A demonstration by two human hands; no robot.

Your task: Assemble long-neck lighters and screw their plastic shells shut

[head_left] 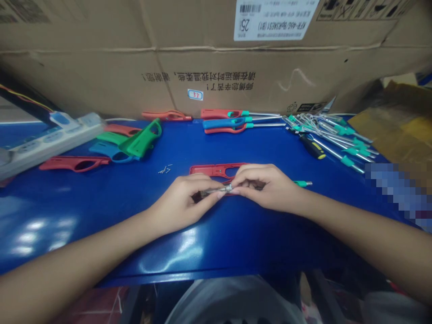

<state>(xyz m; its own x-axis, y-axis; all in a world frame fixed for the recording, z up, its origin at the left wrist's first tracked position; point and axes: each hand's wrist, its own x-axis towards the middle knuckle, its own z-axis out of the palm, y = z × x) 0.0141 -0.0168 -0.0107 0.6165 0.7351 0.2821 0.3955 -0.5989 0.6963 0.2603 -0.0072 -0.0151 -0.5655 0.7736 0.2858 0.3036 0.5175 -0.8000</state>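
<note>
My left hand (194,198) is closed around a small clear, tube-like part (212,191) that looks like a lighter's fuel tank. At its right end, the thumb and fingertips of my right hand (261,185) pinch a small whitish end piece (228,187); its exact kind is too small to tell. Just behind my hands lies a red lighter casing (211,170) with a trigger opening, partly covered by my right fingers. A green nozzle end (303,183) shows on the table beyond my right wrist.
Coloured lighter casings (138,141) lie at left beside a white power strip (50,144). Lighters with metal rods (224,123) rest at the back. At right are several loose rods (340,139) and a black-yellow screwdriver (313,147). Small pins (165,169) lie left of centre. A cardboard box (111,76) walls the back.
</note>
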